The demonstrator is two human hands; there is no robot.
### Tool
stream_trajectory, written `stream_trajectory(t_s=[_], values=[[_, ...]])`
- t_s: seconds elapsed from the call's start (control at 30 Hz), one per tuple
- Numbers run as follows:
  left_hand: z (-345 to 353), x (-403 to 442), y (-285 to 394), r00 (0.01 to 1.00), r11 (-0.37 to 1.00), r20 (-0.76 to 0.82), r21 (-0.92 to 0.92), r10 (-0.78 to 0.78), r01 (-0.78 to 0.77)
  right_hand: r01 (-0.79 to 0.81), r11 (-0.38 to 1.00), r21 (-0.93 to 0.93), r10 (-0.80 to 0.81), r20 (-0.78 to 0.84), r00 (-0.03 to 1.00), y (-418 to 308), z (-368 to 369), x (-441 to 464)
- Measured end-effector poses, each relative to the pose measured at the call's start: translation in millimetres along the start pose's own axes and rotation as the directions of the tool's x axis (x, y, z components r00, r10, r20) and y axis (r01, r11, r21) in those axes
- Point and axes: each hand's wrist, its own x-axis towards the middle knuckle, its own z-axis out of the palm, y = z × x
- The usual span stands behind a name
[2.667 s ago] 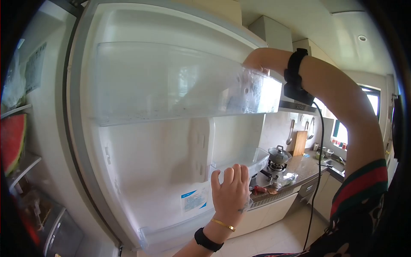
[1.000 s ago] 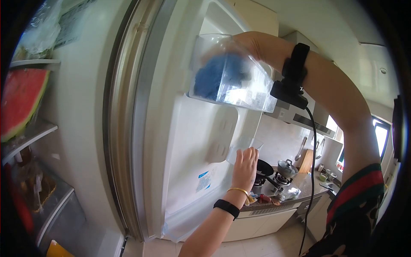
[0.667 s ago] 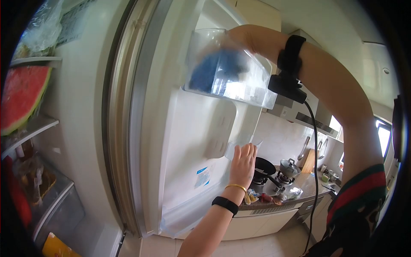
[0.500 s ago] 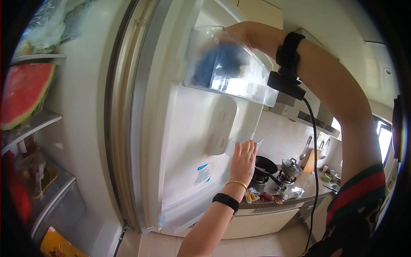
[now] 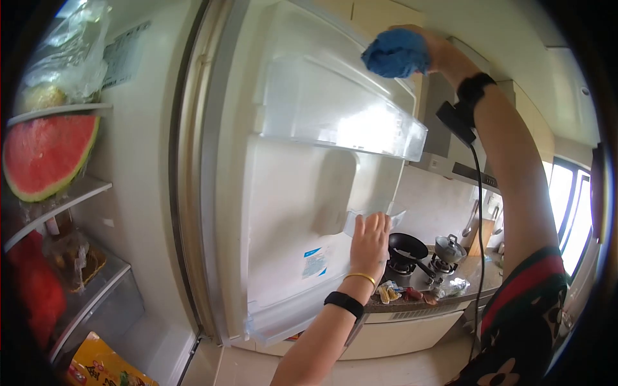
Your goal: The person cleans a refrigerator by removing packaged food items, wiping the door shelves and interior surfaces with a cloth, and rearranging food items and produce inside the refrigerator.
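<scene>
A crumpled blue cloth (image 5: 397, 54) is bunched in my right hand (image 5: 438, 50), raised above the upper clear door shelf (image 5: 309, 106) of the open refrigerator. The cloth is outside that shelf, near its top right. Lower down, my left hand (image 5: 370, 243) has its fingers curled over a small clear plastic door shelf (image 5: 397, 216) by the edge of the refrigerator door (image 5: 290, 212). Its palm side is hidden from me. Below it runs a bottom clear door shelf (image 5: 283, 320).
On the left, refrigerator shelves hold a cut watermelon (image 5: 48, 154), bagged food (image 5: 80, 264) and a yellow packet (image 5: 103, 367). Beyond the door, a black wok (image 5: 407, 246) and a lidded pot (image 5: 449, 249) stand on the stove. A black cable (image 5: 480, 257) hangs from my right wrist.
My right hand has come out of the upper door shelf with the blue cloth, moving up and right. My left hand keeps its place on the small shelf. The view has shifted slightly.
</scene>
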Motion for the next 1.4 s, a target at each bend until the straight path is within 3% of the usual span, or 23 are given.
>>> stream_trajectory(t_s=[0.23, 0.27, 0.3, 0.33, 0.4, 0.47, 0.53, 0.57, 0.67, 0.77, 0.8, 0.83, 0.9, 0.93, 0.97, 1.03, 1.07, 1.13, 1.27, 1.3, 1.33, 1.37, 1.4], values=[[-8, 4, 0, 0.999, 0.999, 0.04, 0.049, 0.009, -0.011, -0.069, 0.818, 0.571, 0.237, -0.224, 0.945, 114, -13, -159], [-10, 5, 0, 0.995, 0.998, 0.097, 0.062, -0.003, -0.003, -0.102, 0.755, 0.648, 0.128, 0.006, 0.992, 146, -18, -184], [-16, 8, 2, 0.988, 0.996, 0.152, 0.089, -0.007, -0.007, -0.069, 0.802, 0.593, 0.222, -0.19, 0.956, 158, 8, -209], [-20, 8, 2, 0.993, 0.995, 0.114, 0.094, 0.01, -0.02, -0.157, 0.707, 0.69, 0.401, -0.208, 0.892, 160, 38, -230], [-22, 7, 2, 0.995, 0.993, 0.087, 0.111, 0.041, -0.051, -0.272, 0.531, 0.802, 0.411, 0.037, 0.911, 199, 60, -273], [-26, 9, 5, 0.993, 0.976, 0.1, 0.204, 0.057, -0.077, -0.141, 0.436, 0.889, 0.383, -0.042, 0.923, 214, 101, -316], [-30, 10, 9, 0.991, 0.97, 0.124, 0.228, 0.054, -0.081, -0.13, 0.546, 0.828, 0.472, -0.176, 0.864, 228, 131, -360], [-28, 9, 14, 0.988, 0.973, 0.142, 0.215, 0.053, -0.083, -0.114, 0.658, 0.745, 0.397, -0.214, 0.893, 226, 141, -373], [-34, 8, 10, 0.986, 0.966, 0.159, 0.247, 0.041, -0.08, -0.279, 0.947, 0.162, 0.31, -0.216, 0.926, 265, 157, -411], [-41, -5, 15, 0.985, 0.966, 0.168, 0.248, 0.033, -0.075, -0.309, 0.95, 0.046, 0.3, -0.412, 0.86, 269, 187, -435], [-52, -9, 24, 0.983, 0.968, 0.186, 0.247, 0.007, -0.053, -0.19, 0.981, 0.036, 0.183, -0.496, 0.849, 267, 193, -437], [-60, -16, 33, 0.98, 0.97, 0.198, 0.242, -0.014, -0.035, -0.108, 0.984, -0.144, -0.008, -0.634, 0.773, 273, 202, -441], [-76, -40, 50, 0.979, 0.996, 0.193, 0.071, -0.067, 0.054, -0.283, 0.935, -0.211, -0.01, -0.818, 0.575, 317, 258, -459], [-84, -57, 59, 0.976, 0.996, 0.202, -0.011, -0.079, 0.083, -0.394, 0.863, -0.318, 0.164, -0.56, 0.812, 347, 284, -475], [-88, -78, 68, 0.972, 0.989, 0.221, -0.103, -0.082, 0.107, -0.381, 0.795, -0.473, 0.313, -0.217, 0.924, 376, 309, -490], [-98, -119, 84, 0.934, 0.987, 0.353, -0.123, -0.057, 0.107, -0.511, 0.797, -0.32, 0.454, -0.24, 0.858, 394, 333, -503], [-105, -137, 87, 0.891, 0.978, 0.449, -0.147, -0.068, 0.149, -0.515, 0.831, -0.211, 0.419, -0.372, 0.828, 392, 332, -497], [-115, -171, 90, 0.844, 0.958, 0.526, -0.178, -0.1, 0.225, -0.402, 0.834, -0.377, 0.19, -0.489, 0.851, 375, 318, -481], [-128, -234, 80, 0.785, 0.915, 0.59, -0.183, -0.191, 0.36, -0.239, 0.875, -0.42, -0.1, -0.642, 0.76, 360, 361, -487], [-130, -239, 74, 0.758, 0.892, 0.613, -0.186, -0.222, 0.412, -0.106, 0.894, -0.435, -0.122, -0.464, 0.877, 350, 374, -492], [-135, -247, 72, 0.719, 0.86, 0.646, -0.187, -0.255, 0.474, -0.216, 0.93, -0.299, 0.16, -0.198, 0.967, 374, 411, -505], [-142, -258, 75, 0.675, 0.821, 0.68, -0.19, -0.285, 0.539, -0.396, 0.877, -0.272, 0.43, 0.076, 0.899, 389, 430, -518], [-154, -269, 76, 0.668, 0.822, 0.694, -0.198, -0.267, 0.534, -0.438, 0.871, -0.221, 0.453, 0.02, 0.891, 384, 434, -516]])
